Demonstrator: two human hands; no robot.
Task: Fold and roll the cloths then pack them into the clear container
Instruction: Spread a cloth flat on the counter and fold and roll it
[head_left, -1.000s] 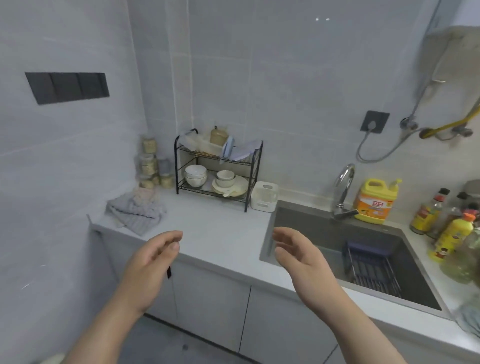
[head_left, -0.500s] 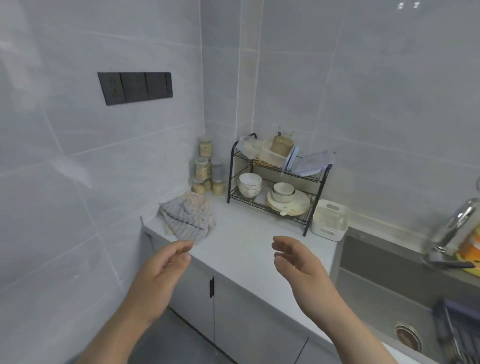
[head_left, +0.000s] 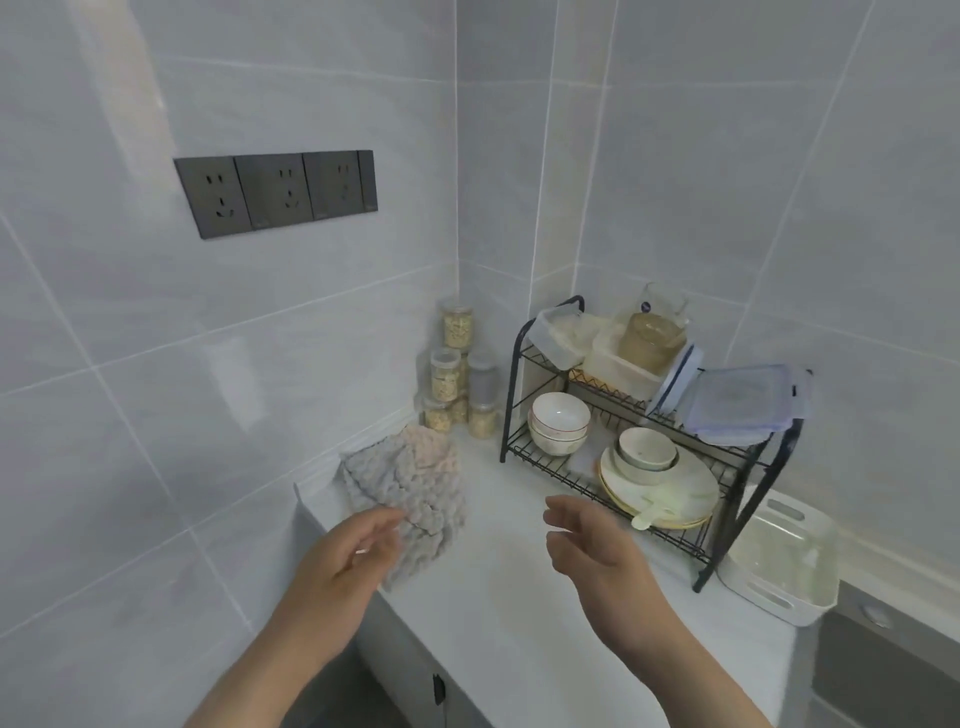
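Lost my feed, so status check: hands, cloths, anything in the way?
Left hand open, at the cloths; right hand open over the counter. Cloths heaped, unfolded, by the wall. Dish rack beside them, not blocking.

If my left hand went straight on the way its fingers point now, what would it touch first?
Most likely the pile of cloths on the counter. The left hand points toward it, fingertips overlapping its near edge in the picture, though depth is unclear, so I cannot tell if they touch.
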